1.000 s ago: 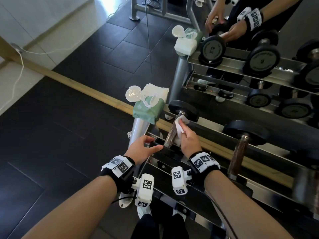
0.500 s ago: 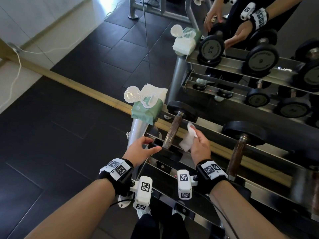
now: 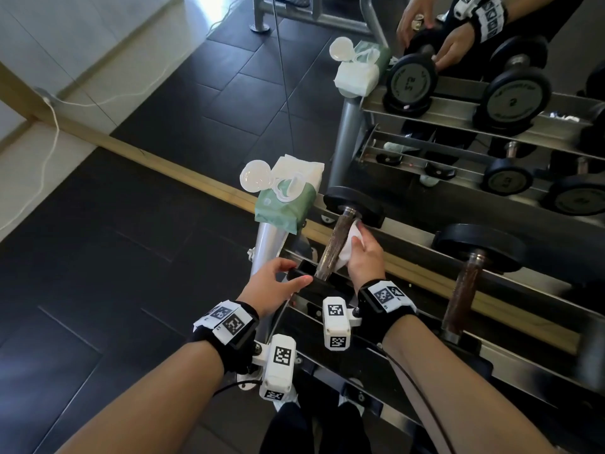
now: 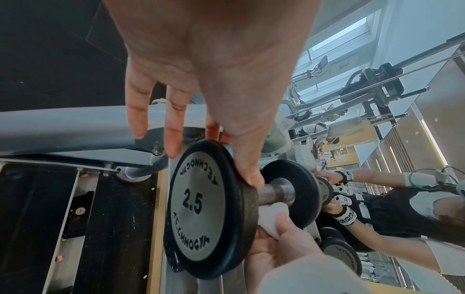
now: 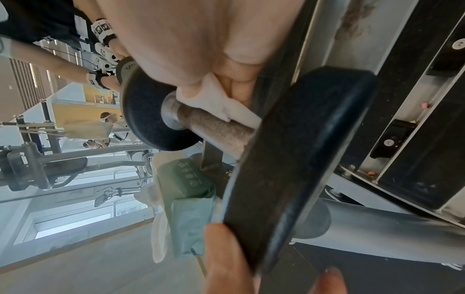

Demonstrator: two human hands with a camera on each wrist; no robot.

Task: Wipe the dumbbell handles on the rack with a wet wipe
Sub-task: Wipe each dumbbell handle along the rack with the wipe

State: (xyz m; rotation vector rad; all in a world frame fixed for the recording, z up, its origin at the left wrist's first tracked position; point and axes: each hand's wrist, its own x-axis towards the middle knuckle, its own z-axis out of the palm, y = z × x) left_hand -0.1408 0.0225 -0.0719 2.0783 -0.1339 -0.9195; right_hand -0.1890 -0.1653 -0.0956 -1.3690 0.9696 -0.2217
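A 2.5 dumbbell lies on the rack's near tray with its knurled handle (image 3: 335, 247) pointing away from me. My left hand (image 3: 293, 273) grips its near plate (image 4: 201, 206), thumb on the inner rim and fingers round the far side. My right hand (image 3: 358, 239) pinches a white wet wipe (image 3: 347, 245) and presses it against the right side of the handle, close to the far plate (image 3: 353, 204). In the right wrist view the wipe (image 5: 216, 101) lies folded on the handle (image 5: 216, 127). A second dumbbell handle (image 3: 461, 293) stands to the right.
A green pack of wet wipes (image 3: 284, 204) with its lid open sits on the rack's left post. A mirror behind the rack (image 3: 425, 326) repeats the dumbbells and my hands. Dark floor tiles lie to the left. More dumbbells fill the rack to the right.
My right hand drew the wipe off the handle to the right and down, then brought it back against the handle's far end. The left hand kept its hold on the near plate.
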